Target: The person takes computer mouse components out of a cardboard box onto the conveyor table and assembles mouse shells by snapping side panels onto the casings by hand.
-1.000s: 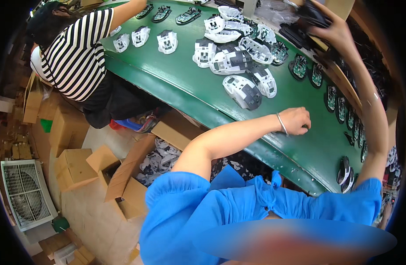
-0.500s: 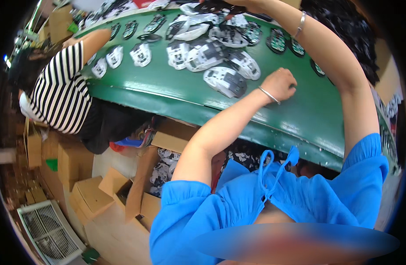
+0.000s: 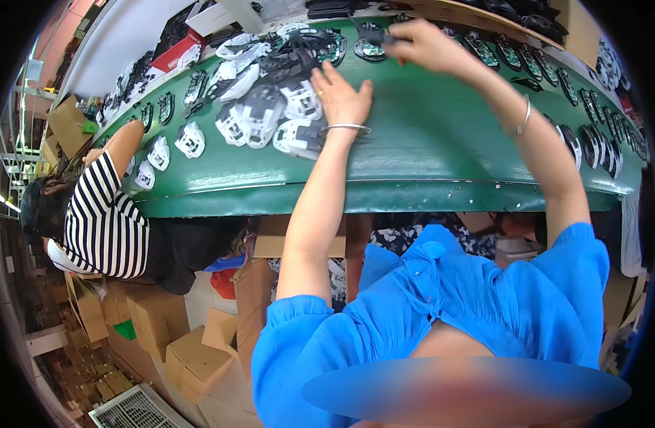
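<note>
My left hand (image 3: 345, 102) lies open, fingers spread, against the right side of a heap of white and grey computer mouse shells (image 3: 258, 116). Black plastic pieces (image 3: 288, 65) are mixed in at the top of that heap. Farther right, my right hand (image 3: 428, 47) is closed in a pinch on a dark plastic piece (image 3: 372, 33), slightly blurred. That piece is above a mouse base with a green circuit board (image 3: 370, 50) at the far side of the green table (image 3: 427, 135).
Mouse bases with green boards (image 3: 530, 63) line the far right edge. Single white shells (image 3: 190, 140) lie at left, near a person in a striped top (image 3: 103, 221). A red and white box (image 3: 179, 50) stands behind. Cardboard boxes (image 3: 199, 360) are on the floor.
The view has turned to the right. My left hand has gone from closed over the bare green surface to spread beside the heap. My right hand remains at the table's far side.
</note>
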A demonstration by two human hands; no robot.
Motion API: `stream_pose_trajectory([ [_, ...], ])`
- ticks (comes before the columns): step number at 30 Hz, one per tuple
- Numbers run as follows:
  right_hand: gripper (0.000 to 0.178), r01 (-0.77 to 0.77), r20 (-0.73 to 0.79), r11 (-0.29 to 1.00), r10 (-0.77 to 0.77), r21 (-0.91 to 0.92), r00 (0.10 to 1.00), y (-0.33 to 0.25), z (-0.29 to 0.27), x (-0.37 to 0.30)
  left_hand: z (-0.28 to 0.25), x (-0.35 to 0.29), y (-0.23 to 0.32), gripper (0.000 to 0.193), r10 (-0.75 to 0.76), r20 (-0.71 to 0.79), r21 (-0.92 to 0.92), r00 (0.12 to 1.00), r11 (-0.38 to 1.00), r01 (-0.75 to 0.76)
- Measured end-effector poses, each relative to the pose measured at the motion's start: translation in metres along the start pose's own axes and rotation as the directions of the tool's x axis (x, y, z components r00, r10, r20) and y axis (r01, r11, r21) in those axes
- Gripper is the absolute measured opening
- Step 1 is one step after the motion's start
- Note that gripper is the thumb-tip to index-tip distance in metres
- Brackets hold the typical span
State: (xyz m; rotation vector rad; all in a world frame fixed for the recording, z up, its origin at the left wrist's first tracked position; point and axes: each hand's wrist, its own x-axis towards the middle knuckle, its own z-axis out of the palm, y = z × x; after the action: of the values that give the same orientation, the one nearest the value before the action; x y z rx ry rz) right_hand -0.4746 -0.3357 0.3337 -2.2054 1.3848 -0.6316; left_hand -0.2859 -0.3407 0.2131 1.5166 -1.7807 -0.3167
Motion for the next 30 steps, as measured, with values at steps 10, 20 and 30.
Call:
stream_pose_trajectory([
  [10,0.032,-0.117,-0.320,0.929,0.236,0.351,0.918,0.054,0.042,-0.121,-0.133,-0.036,0.005,0.034,-0.072,0.002,-0.667,0.997,0.743,0.055],
  [20,0.029,-0.064,-0.199,0.976,0.022,-0.207,0.980,0.011,0.056,-0.065,-0.174,-0.069,-0.028,0.068,0.370,0.418,0.138,0.829,0.877,-0.461],
  [30,0.025,0.263,-0.267,0.935,-0.324,-0.238,0.908,0.019,0.067,-0.078,-0.180,-0.036,-0.041,0.071,0.268,0.604,0.142,0.751,0.891,-0.432],
])
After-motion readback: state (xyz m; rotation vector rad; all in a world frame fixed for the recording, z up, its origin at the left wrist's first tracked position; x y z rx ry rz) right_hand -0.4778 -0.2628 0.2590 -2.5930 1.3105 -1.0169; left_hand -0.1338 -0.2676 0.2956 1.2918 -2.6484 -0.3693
